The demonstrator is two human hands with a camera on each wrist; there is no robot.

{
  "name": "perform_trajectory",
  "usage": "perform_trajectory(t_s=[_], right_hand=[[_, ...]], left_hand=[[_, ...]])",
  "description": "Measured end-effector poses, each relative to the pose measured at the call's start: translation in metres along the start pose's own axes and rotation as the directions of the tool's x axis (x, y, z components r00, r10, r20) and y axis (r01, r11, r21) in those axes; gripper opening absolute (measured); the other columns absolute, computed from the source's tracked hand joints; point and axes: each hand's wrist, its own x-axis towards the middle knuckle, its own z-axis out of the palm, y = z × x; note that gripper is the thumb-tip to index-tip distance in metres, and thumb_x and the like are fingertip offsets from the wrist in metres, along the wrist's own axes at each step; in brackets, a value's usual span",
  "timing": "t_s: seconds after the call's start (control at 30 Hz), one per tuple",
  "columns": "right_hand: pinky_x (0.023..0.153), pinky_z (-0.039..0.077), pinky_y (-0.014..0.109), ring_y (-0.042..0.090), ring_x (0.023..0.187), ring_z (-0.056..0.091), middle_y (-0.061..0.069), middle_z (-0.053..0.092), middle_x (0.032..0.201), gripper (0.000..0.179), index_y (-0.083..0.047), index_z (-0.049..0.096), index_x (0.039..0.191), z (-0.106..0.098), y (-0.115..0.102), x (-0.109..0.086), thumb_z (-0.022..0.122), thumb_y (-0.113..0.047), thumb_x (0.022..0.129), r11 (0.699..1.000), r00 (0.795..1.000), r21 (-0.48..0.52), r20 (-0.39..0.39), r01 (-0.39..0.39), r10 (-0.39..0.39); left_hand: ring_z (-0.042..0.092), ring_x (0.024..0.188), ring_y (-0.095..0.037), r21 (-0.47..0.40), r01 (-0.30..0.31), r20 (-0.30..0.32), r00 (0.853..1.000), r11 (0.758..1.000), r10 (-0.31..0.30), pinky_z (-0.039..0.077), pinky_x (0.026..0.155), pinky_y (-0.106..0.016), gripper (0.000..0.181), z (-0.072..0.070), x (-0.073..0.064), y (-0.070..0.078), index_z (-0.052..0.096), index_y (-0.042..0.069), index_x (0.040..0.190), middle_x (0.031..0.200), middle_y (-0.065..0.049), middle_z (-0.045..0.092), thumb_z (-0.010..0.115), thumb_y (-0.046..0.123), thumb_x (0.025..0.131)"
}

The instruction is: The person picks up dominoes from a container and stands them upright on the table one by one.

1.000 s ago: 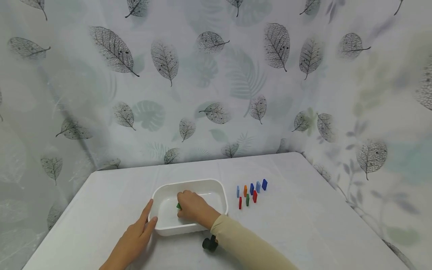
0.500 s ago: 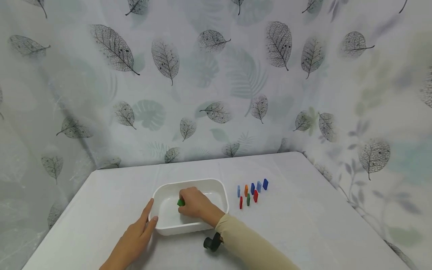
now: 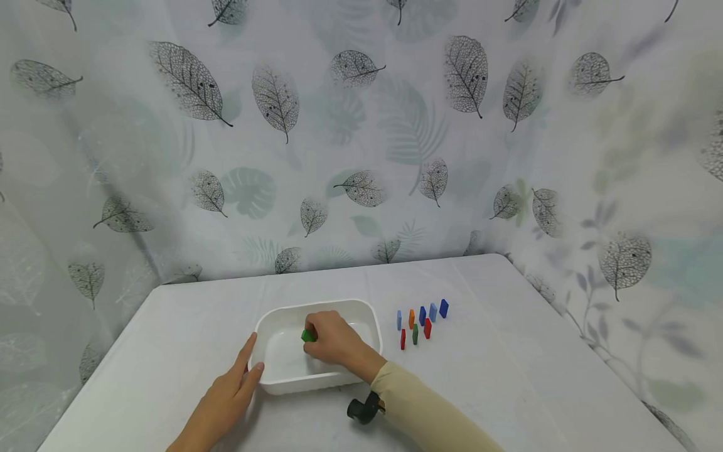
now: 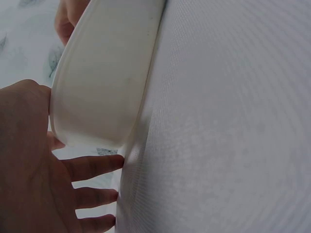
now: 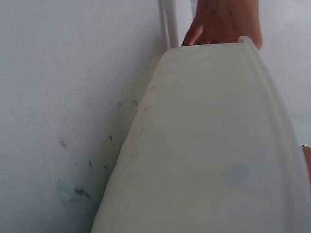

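Note:
A white rectangular tray [image 3: 305, 383] with rounded corners rests on the table. My right hand [image 3: 336, 340] is inside its outline, pinching a small green block [image 3: 307, 336] between thumb and fingers; much of the block is hidden by the hand. At the tray's left end, my left hand [image 3: 224, 394] touches the rim with index finger and thumb. The left wrist view shows the left hand [image 4: 36, 165] with its fingers extended past the tray's outer wall [image 4: 104, 73]. Seen from the right wrist, the tray's long side wall [image 5: 204, 131] fills the middle.
Right of the tray, several thin coloured blocks stand on edge in two rows, among them an orange block [image 3: 412, 319], a dark green block [image 3: 415, 334] and a dark blue block [image 3: 444, 308]. A white cloth covers the table [image 3: 508, 376]. Leaf-printed curtains [image 3: 361, 138] enclose it.
My right hand has shifted slightly to the right within the tray with the green block, which shows more now than a second ago. The left hand stays at the rim.

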Motion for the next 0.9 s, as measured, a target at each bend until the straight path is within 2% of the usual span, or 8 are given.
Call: perform_trajectory(t_s=[0.3, 0.5, 0.77, 0.9], right_hand=[[0.065, 0.05, 0.019, 0.004, 0.073, 0.055, -0.008, 0.061, 0.08, 0.015, -0.011, 0.069, 0.093, -0.015, 0.002, -0.012, 0.083, -0.009, 0.087, 0.994, 0.997, 0.113, -0.083, 0.013, -0.004], [0.068, 0.052, 0.02, 0.012, 0.078, 0.061, -0.005, 0.064, 0.084, 0.014, -0.01, 0.071, 0.098, -0.026, 0.004, -0.022, 0.082, -0.009, 0.09, 0.984, 0.991, 0.165, -0.123, 0.064, -0.044], [0.068, 0.054, 0.02, 0.015, 0.078, 0.064, -0.002, 0.066, 0.086, 0.014, -0.009, 0.071, 0.099, -0.035, 0.012, -0.032, 0.082, -0.006, 0.089, 0.974, 0.97, 0.181, -0.223, 0.139, -0.097], [0.069, 0.055, 0.021, 0.014, 0.079, 0.064, -0.004, 0.067, 0.087, 0.015, -0.01, 0.071, 0.101, -0.041, 0.017, -0.04, 0.081, -0.008, 0.09, 0.97, 0.961, 0.195, -0.263, 0.144, -0.09]], left_hand=[[0.046, 0.135, -0.055, -0.008, 0.004, 0.007, 1.0, 1.0, -0.004, 0.039, 0.103, -0.072, 0.069, -0.002, -0.001, 0.0, 0.012, 0.017, 0.169, 0.154, -0.031, 0.041, 0.035, 0.05, 0.113], [0.046, 0.134, -0.055, -0.015, -0.013, 0.0, 1.0, 1.0, 0.013, 0.039, 0.102, -0.072, 0.07, 0.002, -0.001, -0.003, 0.012, 0.017, 0.169, 0.152, -0.033, 0.042, 0.034, 0.053, 0.112], [0.047, 0.134, -0.054, -0.006, -0.015, -0.006, 1.0, 1.0, 0.015, 0.04, 0.102, -0.072, 0.07, 0.002, -0.001, -0.003, 0.012, 0.017, 0.169, 0.152, -0.033, 0.043, 0.034, 0.052, 0.113], [0.047, 0.134, -0.054, -0.009, -0.016, -0.008, 1.0, 1.0, 0.016, 0.04, 0.102, -0.072, 0.069, 0.002, -0.001, -0.001, 0.012, 0.016, 0.169, 0.152, -0.032, 0.043, 0.036, 0.049, 0.113]])
